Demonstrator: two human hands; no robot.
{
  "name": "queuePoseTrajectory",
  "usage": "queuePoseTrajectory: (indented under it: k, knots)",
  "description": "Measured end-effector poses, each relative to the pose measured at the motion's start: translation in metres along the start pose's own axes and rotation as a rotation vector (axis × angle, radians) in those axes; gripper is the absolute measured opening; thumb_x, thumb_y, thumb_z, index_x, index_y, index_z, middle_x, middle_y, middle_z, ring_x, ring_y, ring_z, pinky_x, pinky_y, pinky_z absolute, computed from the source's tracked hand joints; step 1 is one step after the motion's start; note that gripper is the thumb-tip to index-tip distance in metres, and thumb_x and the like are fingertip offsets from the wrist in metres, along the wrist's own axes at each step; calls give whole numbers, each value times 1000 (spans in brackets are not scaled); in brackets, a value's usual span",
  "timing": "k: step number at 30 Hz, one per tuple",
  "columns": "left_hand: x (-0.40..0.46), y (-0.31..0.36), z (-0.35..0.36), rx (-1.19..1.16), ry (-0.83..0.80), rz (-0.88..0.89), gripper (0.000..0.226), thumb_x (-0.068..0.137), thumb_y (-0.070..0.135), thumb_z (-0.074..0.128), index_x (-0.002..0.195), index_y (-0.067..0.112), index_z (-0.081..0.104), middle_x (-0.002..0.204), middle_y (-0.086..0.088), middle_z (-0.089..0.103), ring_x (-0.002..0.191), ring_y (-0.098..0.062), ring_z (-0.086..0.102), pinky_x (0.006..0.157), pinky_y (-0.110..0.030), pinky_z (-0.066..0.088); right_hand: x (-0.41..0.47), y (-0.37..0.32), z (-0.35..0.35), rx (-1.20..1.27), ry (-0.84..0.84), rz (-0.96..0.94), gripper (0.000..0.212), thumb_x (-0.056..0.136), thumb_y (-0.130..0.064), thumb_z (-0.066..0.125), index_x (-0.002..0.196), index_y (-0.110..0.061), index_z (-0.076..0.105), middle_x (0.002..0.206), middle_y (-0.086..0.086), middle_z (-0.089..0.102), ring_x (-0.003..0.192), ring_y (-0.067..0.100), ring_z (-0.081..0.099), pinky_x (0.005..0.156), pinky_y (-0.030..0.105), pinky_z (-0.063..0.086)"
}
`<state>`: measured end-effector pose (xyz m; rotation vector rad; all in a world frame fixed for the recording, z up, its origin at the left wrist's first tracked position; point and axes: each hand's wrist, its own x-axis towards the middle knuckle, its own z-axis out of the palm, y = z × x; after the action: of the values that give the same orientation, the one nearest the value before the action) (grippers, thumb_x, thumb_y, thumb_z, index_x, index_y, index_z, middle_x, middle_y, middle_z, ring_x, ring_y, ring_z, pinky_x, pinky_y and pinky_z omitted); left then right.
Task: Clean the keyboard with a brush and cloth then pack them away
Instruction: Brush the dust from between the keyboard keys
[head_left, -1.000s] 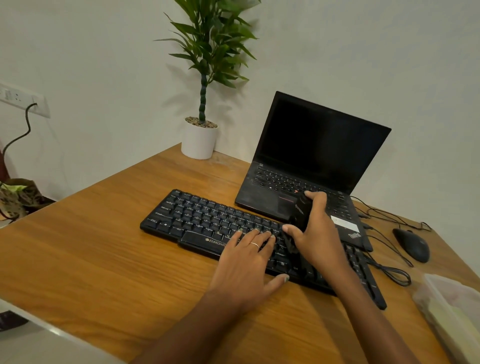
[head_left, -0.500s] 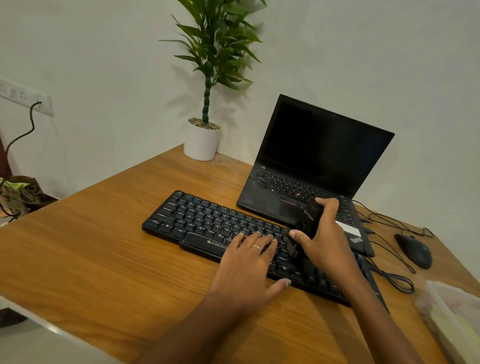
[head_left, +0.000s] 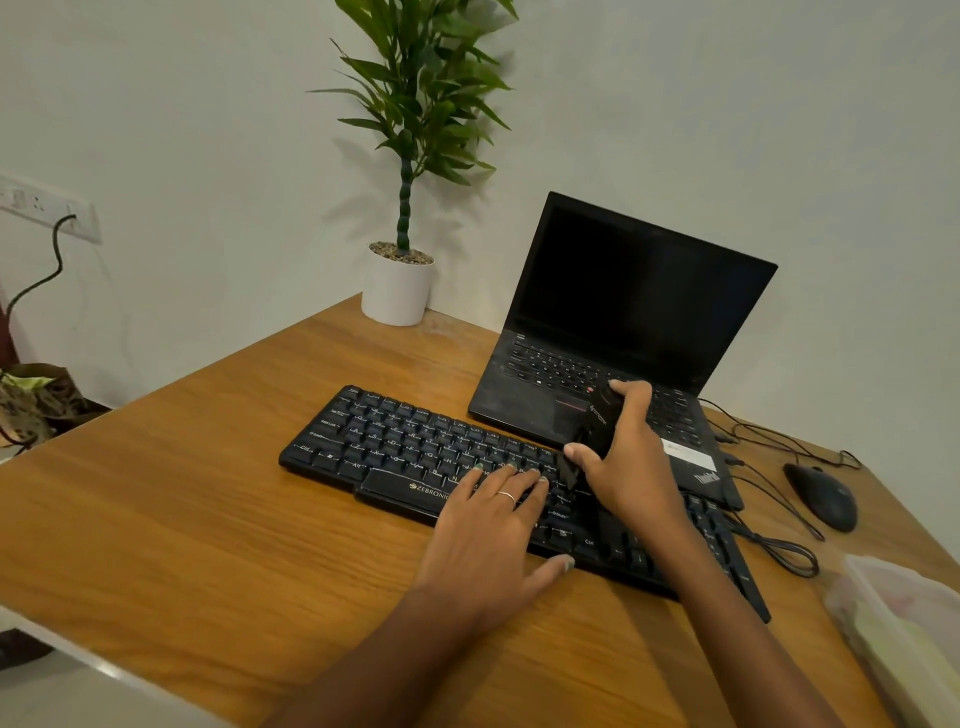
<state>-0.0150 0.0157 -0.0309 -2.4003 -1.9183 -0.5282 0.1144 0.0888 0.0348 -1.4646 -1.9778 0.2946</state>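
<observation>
While gripped, brush (head_left: 597, 431) inside right hand (head_left: 626, 467).

My wooden desk (head_left: 182, 519), carrying my gear.
Lying on it: keyboard (head_left: 415, 447), open laptop (head_left: 597, 332), potted plant (head_left: 397, 291), mouse (head_left: 823, 496), cables (head_left: 779, 551), clear plastic box (head_left: 898, 623).

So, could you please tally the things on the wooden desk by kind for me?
Keyboards: 1, the black external keyboard
Laptops: 1, the laptop
Mice: 1, the mouse
Potted plants: 1, the potted plant
Plastic containers: 1, the container
Brushes: 1, the black brush, held by the right hand
Total: 6
</observation>
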Motion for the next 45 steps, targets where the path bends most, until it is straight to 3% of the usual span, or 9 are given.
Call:
queuePoseTrajectory:
  k: [5,10,18,23,29,33,36,42,45]
  knots:
    - [-1,-1,2,6,-6,11,77,95,67,27,155,22,10,161,2,14,148,-15,5,121,-39,2,-35,-4,-14,-66,-66,-82,74,81,-17,71,133,-24,19,106,-9,40,91,9,49,72,23,47]
    - [-1,0,3,-2,15,9,77,93,67,27,154,21,15,160,1,19,148,-15,9,121,-38,3,-17,-10,-2,-44,-17,-45,73,81,-18,72,133,-25,20,117,2,53,105,21,57,81,34,52]
    - [-1,-1,3,4,33,2,76,94,67,27,155,23,14,161,4,17,147,-13,7,121,-37,3,-22,-6,-7,-11,-52,-43,72,82,-18,70,132,-25,18,106,-4,47,87,12,52,63,18,43]
    - [-2,-1,3,-4,47,22,76,93,67,28,154,23,17,159,4,20,146,-13,10,119,-35,3,-29,-9,-20,-24,-151,-15,73,81,-18,71,131,-26,18,96,-10,43,84,10,53,65,20,46]
    - [-2,-2,3,-11,68,24,77,92,67,27,154,22,19,159,4,22,146,-13,13,118,-33,5,-25,-12,-3,67,33,19,72,82,-19,71,134,-23,21,112,2,54,87,12,53,69,23,46]
    - [-2,-2,4,-23,75,27,76,93,67,28,154,23,19,158,5,22,145,-13,13,118,-33,5,-37,-13,-18,45,-109,4,71,81,-21,71,128,-27,19,92,-12,46,76,5,53,64,20,48]
    - [-1,-2,5,-3,87,35,87,80,70,9,153,24,20,157,5,25,144,-12,16,118,-33,6,-46,-15,-24,12,-179,-2,70,81,-23,72,125,-31,17,89,-15,45,77,4,54,62,17,46]
    - [-1,-4,6,-2,103,27,78,88,68,27,152,22,27,155,4,29,143,-13,20,117,-33,12,-47,-19,-3,25,59,4,73,83,-21,69,135,-26,18,123,4,52,102,19,56,79,28,50]
    - [-1,-3,6,-6,106,26,79,86,69,24,150,23,30,154,5,30,142,-12,22,117,-32,14,-51,-21,-6,50,13,10,73,83,-22,70,133,-27,17,112,-1,52,95,16,56,74,26,50]
